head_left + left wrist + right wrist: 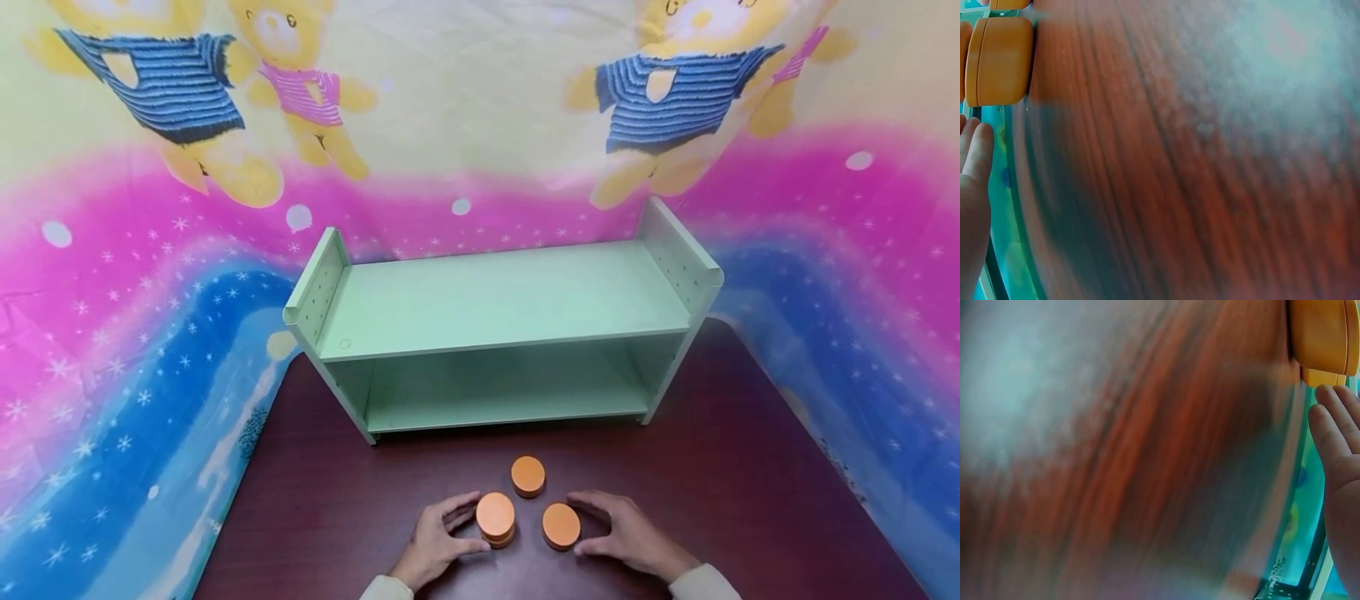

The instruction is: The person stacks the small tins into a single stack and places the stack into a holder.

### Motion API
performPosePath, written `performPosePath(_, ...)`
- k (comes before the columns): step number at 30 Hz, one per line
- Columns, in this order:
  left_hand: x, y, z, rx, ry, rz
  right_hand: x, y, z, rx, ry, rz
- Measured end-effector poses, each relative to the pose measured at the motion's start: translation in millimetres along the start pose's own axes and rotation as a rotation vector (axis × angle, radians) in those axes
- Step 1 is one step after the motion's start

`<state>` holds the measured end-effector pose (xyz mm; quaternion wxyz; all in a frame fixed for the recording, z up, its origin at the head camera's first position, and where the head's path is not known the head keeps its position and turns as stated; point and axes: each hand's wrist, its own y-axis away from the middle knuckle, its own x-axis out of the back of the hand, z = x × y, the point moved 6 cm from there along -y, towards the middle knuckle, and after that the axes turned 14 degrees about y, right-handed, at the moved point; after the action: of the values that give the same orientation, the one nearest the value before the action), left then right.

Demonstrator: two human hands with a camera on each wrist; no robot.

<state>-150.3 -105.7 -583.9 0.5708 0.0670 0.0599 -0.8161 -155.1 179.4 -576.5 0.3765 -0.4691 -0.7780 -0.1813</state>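
Note:
In the head view, my left hand (438, 537) rests beside two stacked orange round containers (495, 517), fingers spread and fingertips right at their left side. The upper one sits slightly off the lower. My right hand (630, 533) lies at the right side of a single orange container (561, 526), thumb and forefinger apart at its edge. Another orange container (528, 476) stands just behind these. The left wrist view has an orange container (1000, 61) close to the left fingertips; the right wrist view has one (1319, 334) above fairly straight fingers (1332, 434).
A light green two-tier shelf (502, 300) with raised sides stands behind the containers on the dark red-brown table (322, 500). A printed cloth (465, 200) with bears and snowflakes hangs behind and along both sides.

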Motion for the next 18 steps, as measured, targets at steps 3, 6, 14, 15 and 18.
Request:
performPosePath(3, -0.5, -0.9, -1.2, 0.005, 0.0, 0.013, -3.2, -2.5, 1.3, -0.03, -0.046, -0.036)
performPosePath(6, -1.2, -1.4, -3.3, 0.012, 0.007, 0.018, -6.1, -3.9, 1.7, -0.046, -0.087, -0.057)
performPosePath(14, -4.9, -3.7, -5.5, 0.029, 0.026, 0.028, -12.4, -6.6, 4.7, -0.106, -0.219, -0.098)
performPosePath(15, -5.4, -4.0, -5.6, 0.028, 0.022, 0.027, -12.5, -7.0, 4.7, -0.104, -0.223, -0.1)
performPosePath(18, -6.4, -4.3, -7.0, 0.028, 0.008, 0.026, -13.8, -7.6, 6.1, -0.103, -0.215, -0.107)
